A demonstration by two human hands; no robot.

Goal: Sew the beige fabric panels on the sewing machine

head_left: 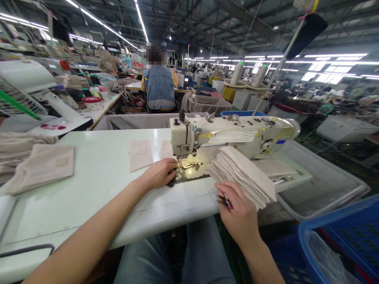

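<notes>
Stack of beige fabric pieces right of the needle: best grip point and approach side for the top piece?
Take the stack of fabric pieces at its near fanned edge, coming from the front-right where the right hand sits. The layers splay apart there, so one ply separates; the sewing machine blocks the far side.

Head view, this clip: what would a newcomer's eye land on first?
The cream sewing machine in the middle of the white table draws the eye, with a thick stack of beige fabric pieces fanned out in front of it. The left hand rests by the needle plate, while the right hand holds small snips at the stack's near edge. Behind, a seated person in a denim jacket faces away.
</notes>
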